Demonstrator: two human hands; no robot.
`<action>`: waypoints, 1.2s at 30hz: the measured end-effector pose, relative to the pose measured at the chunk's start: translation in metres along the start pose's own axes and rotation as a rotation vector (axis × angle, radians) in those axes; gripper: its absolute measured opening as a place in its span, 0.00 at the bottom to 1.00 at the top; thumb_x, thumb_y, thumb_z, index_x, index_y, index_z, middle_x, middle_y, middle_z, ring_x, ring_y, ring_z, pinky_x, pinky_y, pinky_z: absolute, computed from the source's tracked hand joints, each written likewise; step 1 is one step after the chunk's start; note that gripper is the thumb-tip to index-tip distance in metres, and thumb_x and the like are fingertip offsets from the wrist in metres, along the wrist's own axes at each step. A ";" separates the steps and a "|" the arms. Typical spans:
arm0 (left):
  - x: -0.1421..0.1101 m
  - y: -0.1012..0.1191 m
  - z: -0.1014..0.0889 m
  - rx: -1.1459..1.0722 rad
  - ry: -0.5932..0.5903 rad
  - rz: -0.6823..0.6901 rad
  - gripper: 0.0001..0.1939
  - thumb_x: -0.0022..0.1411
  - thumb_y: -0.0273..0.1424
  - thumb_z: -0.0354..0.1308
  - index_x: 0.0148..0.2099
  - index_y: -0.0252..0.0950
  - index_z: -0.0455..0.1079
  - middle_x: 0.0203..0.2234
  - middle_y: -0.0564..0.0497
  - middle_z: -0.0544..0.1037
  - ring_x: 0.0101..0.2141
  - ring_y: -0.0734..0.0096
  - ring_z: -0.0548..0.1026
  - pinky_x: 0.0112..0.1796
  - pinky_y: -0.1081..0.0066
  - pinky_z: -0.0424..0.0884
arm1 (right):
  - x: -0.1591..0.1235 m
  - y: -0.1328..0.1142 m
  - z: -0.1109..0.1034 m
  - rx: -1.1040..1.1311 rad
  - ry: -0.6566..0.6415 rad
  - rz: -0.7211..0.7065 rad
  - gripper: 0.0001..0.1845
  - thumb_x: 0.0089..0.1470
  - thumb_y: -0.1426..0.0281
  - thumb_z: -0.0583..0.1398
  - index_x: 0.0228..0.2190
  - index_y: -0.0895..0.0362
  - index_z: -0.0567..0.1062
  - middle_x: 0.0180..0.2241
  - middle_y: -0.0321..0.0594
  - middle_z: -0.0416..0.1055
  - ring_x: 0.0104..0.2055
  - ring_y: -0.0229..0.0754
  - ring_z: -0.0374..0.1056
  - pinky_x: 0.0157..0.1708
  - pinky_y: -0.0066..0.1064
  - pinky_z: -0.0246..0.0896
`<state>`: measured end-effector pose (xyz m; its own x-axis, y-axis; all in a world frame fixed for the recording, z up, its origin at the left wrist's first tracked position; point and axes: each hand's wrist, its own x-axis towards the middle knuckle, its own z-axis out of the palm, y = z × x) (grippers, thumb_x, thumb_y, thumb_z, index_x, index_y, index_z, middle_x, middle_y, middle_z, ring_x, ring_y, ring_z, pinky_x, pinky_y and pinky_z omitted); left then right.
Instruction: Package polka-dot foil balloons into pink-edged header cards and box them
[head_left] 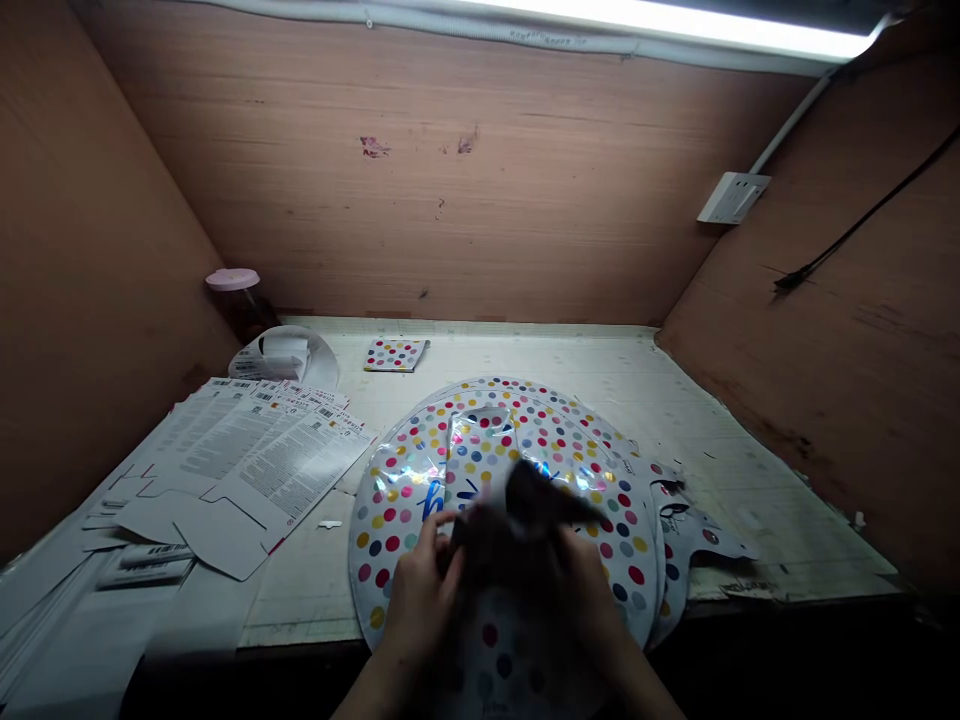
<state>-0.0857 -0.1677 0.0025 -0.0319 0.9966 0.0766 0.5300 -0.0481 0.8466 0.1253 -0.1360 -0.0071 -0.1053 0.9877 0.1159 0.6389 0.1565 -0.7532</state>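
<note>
Wood-panelled walls box in a pale gridded work mat, and a stack of polka-dot foil balloons lies at its centre, toward 6 o'clock. The left hand and right hand curve inward around a dark blurred fold at the stack's top; motion blur hides whether they pinch it. Printed card sheets crowd 9 o'clock, foil offcuts 3 o'clock. A hard squeeze could crease the thin foil, and a careless tug could tear it or slide the slick stack over the mat's near edge.
</note>
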 end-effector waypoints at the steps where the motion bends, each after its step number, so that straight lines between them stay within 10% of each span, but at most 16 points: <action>1: 0.005 0.006 0.003 0.012 0.068 -0.090 0.19 0.69 0.38 0.47 0.58 0.37 0.60 0.27 0.52 0.77 0.25 0.65 0.77 0.26 0.70 0.73 | 0.011 -0.009 0.005 -0.044 0.010 0.092 0.18 0.65 0.64 0.48 0.31 0.55 0.73 0.25 0.42 0.75 0.25 0.44 0.72 0.23 0.32 0.67; 5: 0.015 0.012 0.017 0.206 0.272 -0.177 0.24 0.68 0.35 0.45 0.63 0.32 0.53 0.24 0.52 0.73 0.21 0.63 0.75 0.21 0.71 0.67 | 0.030 -0.031 0.022 -0.364 0.146 0.174 0.13 0.64 0.65 0.51 0.37 0.57 0.73 0.26 0.46 0.74 0.25 0.48 0.71 0.23 0.37 0.67; 10: 0.017 0.003 0.029 0.393 0.270 -0.148 0.21 0.68 0.30 0.45 0.61 0.31 0.57 0.26 0.48 0.76 0.21 0.62 0.76 0.20 0.71 0.68 | 0.004 -0.019 0.019 -0.506 0.177 -0.511 0.16 0.61 0.75 0.52 0.46 0.57 0.75 0.47 0.50 0.75 0.50 0.53 0.71 0.48 0.46 0.69; 14: 0.022 0.006 0.019 0.569 0.286 0.134 0.19 0.67 0.25 0.43 0.56 0.37 0.68 0.49 0.38 0.74 0.42 0.54 0.78 0.33 0.60 0.77 | 0.001 -0.004 0.017 -0.629 0.082 -0.707 0.28 0.54 0.85 0.50 0.55 0.65 0.69 0.55 0.56 0.69 0.57 0.54 0.67 0.49 0.45 0.71; 17: 0.023 0.006 -0.010 0.621 -0.089 0.540 0.23 0.67 0.34 0.52 0.63 0.43 0.62 0.63 0.44 0.64 0.61 0.47 0.63 0.55 0.43 0.65 | -0.002 -0.002 0.014 -0.651 0.069 -0.863 0.25 0.54 0.86 0.51 0.52 0.70 0.72 0.55 0.61 0.68 0.60 0.58 0.63 0.52 0.48 0.70; 21: 0.005 -0.015 -0.042 0.640 -0.473 0.833 0.52 0.52 0.53 0.64 0.71 0.41 0.46 0.68 0.41 0.52 0.66 0.38 0.52 0.60 0.41 0.58 | -0.032 0.001 0.001 -0.524 -0.074 -0.994 0.20 0.57 0.80 0.53 0.47 0.61 0.76 0.60 0.52 0.63 0.65 0.56 0.55 0.55 0.44 0.68; 30: -0.024 -0.039 -0.026 0.556 -0.204 0.957 0.22 0.69 0.25 0.45 0.64 0.34 0.61 0.56 0.45 0.74 0.57 0.64 0.71 0.59 0.64 0.65 | -0.039 0.024 -0.034 -0.062 -0.407 -0.823 0.20 0.64 0.70 0.54 0.57 0.51 0.69 0.57 0.44 0.69 0.62 0.46 0.62 0.58 0.39 0.62; 36: 0.011 0.008 -0.016 0.329 -0.032 0.059 0.18 0.71 0.36 0.42 0.35 0.37 0.70 0.24 0.49 0.78 0.25 0.66 0.77 0.25 0.72 0.69 | 0.008 0.005 -0.018 0.236 -0.167 0.040 0.24 0.61 0.52 0.51 0.33 0.57 0.76 0.30 0.45 0.77 0.32 0.49 0.75 0.29 0.37 0.73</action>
<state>-0.0955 -0.1582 0.0186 0.0309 0.9946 0.0988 0.7756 -0.0863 0.6253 0.1416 -0.1276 0.0015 -0.2196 0.9755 -0.0102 0.4525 0.0926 -0.8869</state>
